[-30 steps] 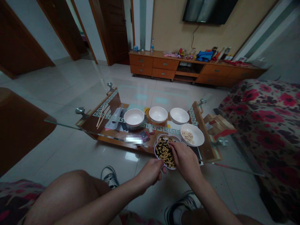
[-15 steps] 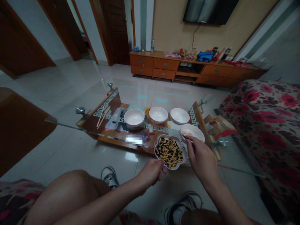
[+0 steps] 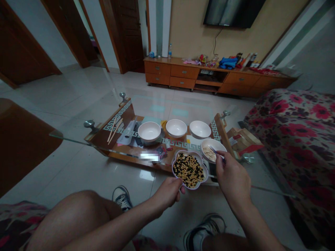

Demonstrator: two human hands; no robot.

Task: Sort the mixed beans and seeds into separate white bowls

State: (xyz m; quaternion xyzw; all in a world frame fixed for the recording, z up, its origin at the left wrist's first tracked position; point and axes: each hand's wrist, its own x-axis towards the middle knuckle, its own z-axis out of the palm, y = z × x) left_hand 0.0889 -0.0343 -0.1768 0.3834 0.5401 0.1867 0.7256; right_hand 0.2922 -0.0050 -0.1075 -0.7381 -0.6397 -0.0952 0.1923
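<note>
Left hand (image 3: 167,199) grips flower-shaped bowl (image 3: 183,152) of beans (image 3: 188,170) | right hand (image 3: 231,179) closed on chopsticks (image 3: 216,153), tips in white bowl (image 3: 213,141) | better hold tips low and steady

Three white bowls (image 3: 149,132) (image 3: 176,127) (image 3: 200,129) stood in a row on the wooden lower shelf (image 3: 123,118) of a glass-topped table (image 3: 75,138), with two wooden chopsticks (image 3: 112,129) and a plastic packet (image 3: 127,133) to their left. A blurred label (image 3: 149,157) lay nearer the front edge. Beyond the table, a wooden sideboard (image 3: 183,72) held a water bottle (image 3: 170,51) and a blue cloth (image 3: 227,62) under a wall-mounted television (image 3: 234,12). A red-flowered sofa (image 3: 295,139) ran along the right, beside a flat cardboard box (image 3: 244,141) on the glossy tiled floor (image 3: 78,97).
</note>
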